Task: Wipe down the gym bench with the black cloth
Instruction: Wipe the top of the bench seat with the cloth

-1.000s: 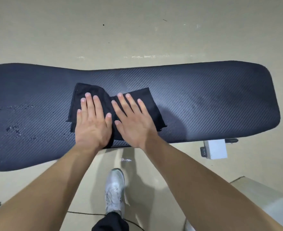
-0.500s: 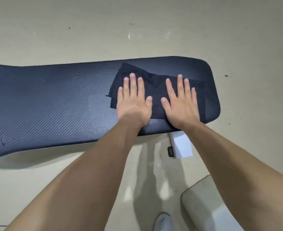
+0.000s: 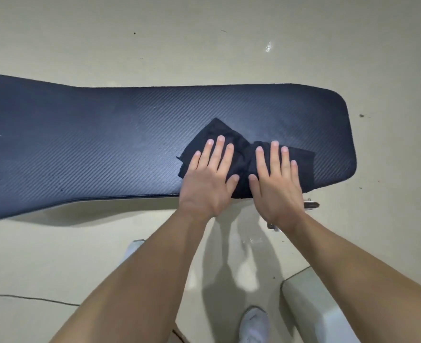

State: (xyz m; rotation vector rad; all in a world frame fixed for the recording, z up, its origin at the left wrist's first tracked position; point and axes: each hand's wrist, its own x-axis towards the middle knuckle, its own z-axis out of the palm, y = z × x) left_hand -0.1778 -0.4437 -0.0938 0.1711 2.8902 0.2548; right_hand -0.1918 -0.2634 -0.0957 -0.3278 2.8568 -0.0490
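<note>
Even bright overhead light, soft arm shadows on floor [image 3: 85, 256], wide-angle edge bowing

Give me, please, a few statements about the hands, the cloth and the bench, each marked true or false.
1. The left hand and the right hand both lie flat, fingers straight, on the black cloth, which is on the gym bench. True.
2. The black cloth lies at the end of the gym bench on the person's left. False: it lies near the end on the person's right.
3. The left hand grips a spray bottle. False: it holds nothing and only presses on the black cloth.
4. A white shoe stands on the floor near the bottom of the view. True.
</note>
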